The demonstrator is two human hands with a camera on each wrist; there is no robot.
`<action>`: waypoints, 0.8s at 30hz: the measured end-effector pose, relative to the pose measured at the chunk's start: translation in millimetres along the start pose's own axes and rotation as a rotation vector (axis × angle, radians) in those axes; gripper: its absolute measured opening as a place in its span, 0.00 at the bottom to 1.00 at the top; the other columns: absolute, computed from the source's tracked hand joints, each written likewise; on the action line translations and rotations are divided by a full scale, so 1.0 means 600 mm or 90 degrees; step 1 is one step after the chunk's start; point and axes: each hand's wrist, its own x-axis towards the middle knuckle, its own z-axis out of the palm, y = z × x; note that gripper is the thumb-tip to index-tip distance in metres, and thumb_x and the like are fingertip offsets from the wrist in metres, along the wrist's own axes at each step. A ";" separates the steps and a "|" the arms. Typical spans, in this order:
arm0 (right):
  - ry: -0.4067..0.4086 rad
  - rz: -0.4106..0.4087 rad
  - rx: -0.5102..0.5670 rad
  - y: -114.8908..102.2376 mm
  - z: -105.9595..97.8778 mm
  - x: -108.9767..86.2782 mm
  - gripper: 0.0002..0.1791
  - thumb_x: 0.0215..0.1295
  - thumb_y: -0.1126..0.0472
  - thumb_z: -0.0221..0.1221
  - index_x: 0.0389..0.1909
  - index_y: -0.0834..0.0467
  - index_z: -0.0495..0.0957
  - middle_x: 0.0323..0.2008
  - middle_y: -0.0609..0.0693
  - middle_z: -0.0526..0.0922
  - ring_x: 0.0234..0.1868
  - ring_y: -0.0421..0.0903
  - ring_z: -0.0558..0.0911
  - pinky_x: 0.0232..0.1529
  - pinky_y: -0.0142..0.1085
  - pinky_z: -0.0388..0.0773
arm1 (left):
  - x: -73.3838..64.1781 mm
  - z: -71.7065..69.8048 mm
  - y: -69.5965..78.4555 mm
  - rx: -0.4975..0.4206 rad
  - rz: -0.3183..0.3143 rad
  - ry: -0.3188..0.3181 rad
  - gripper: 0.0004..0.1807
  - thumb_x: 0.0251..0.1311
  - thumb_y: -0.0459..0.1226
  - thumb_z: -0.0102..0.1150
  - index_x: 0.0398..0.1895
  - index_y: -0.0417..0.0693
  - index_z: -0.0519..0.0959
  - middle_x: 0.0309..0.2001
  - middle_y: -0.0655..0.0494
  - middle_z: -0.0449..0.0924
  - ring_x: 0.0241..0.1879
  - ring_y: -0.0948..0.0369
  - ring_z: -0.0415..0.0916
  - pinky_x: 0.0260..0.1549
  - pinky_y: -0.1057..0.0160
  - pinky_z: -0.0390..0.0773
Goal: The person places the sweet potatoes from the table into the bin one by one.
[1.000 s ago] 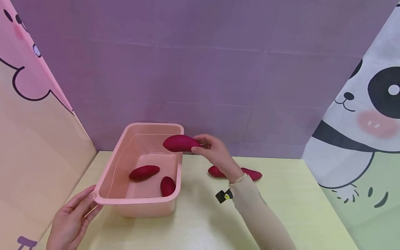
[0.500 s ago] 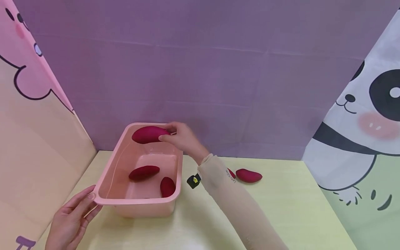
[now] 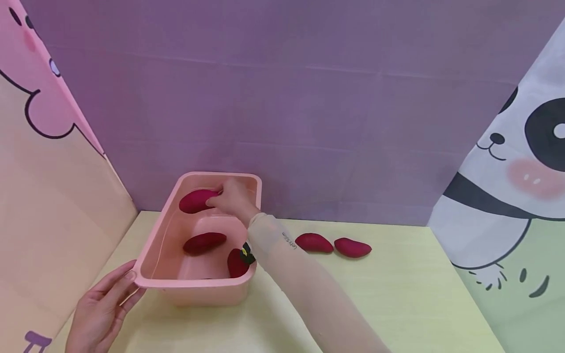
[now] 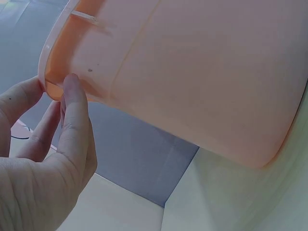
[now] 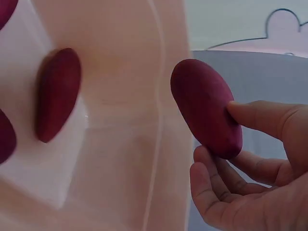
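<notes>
My right hand (image 3: 236,200) is inside the back part of the pink plastic bin (image 3: 194,284), below its rim. Between thumb and fingers it pinches one end of a dark red sweet potato (image 3: 196,201), which points left. In the right wrist view the held sweet potato (image 5: 204,108) appears tilted, with the fingertips at its lower end. My left hand (image 3: 103,309) grips the bin's near left corner, thumb on the rim and fingers beneath, as the left wrist view shows. On the bin floor lie a sweet potato (image 3: 204,243) and another (image 3: 236,264) partly covered by the wrist strap.
Right of the bin, two more sweet potatoes (image 3: 314,242) lie end to end on the pale yellow table (image 3: 397,284). A purple backdrop (image 3: 309,122) rises behind, and printed side panels with a panda (image 3: 499,196) flank the table.
My right hand has carried the sweet potato left over the bin's right rim and then down into its back part. My left hand keeps its hold on the corner.
</notes>
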 end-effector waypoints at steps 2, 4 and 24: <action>-0.009 0.017 -0.007 0.004 0.009 0.000 0.05 0.61 0.64 0.70 0.34 0.57 0.83 0.24 0.46 0.81 0.27 0.43 0.77 0.25 0.28 0.81 | 0.001 0.002 -0.002 0.001 0.002 -0.004 0.21 0.73 0.20 0.43 0.60 0.38 0.80 0.52 0.50 0.84 0.48 0.57 0.84 0.49 0.58 0.82; -0.018 0.016 -0.018 0.009 0.015 -0.003 0.07 0.60 0.64 0.70 0.35 0.57 0.81 0.24 0.47 0.80 0.26 0.43 0.77 0.24 0.28 0.81 | 0.001 0.005 -0.004 0.001 0.001 -0.002 0.21 0.73 0.20 0.44 0.60 0.39 0.80 0.52 0.50 0.84 0.48 0.57 0.84 0.49 0.58 0.83; -0.128 0.044 -0.241 0.030 0.057 -0.025 0.14 0.57 0.61 0.74 0.42 0.56 0.81 0.28 0.46 0.78 0.30 0.41 0.78 0.31 0.27 0.82 | 0.000 0.018 -0.014 0.003 -0.010 -0.012 0.21 0.73 0.20 0.44 0.60 0.39 0.81 0.52 0.51 0.84 0.48 0.57 0.84 0.48 0.57 0.82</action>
